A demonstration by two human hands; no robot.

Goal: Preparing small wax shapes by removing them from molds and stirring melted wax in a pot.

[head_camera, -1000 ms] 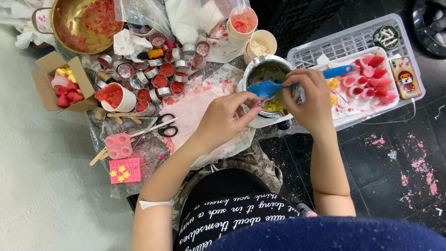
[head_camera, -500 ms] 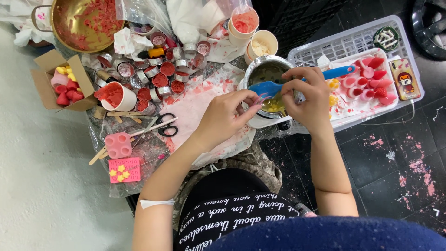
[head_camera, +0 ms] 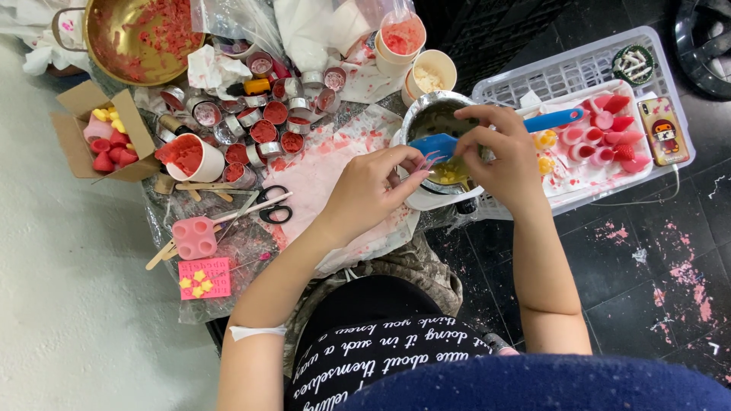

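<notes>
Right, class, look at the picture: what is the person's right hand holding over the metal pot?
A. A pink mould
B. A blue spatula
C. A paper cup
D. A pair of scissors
B: the right hand grips a blue spatula by its handle, with the blade over the metal pot, while the scissors and pink mould lie on the table away from both hands.

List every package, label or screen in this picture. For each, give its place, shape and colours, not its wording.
Cardboard box: far left, open, brown, holding red and yellow pieces.
Phone: right end of the white basket, upright rectangle, case with a red and yellow cartoon figure.
Pink card: near edge, square, with yellow stars.
Plastic bag: top, clear, crumpled.
</notes>
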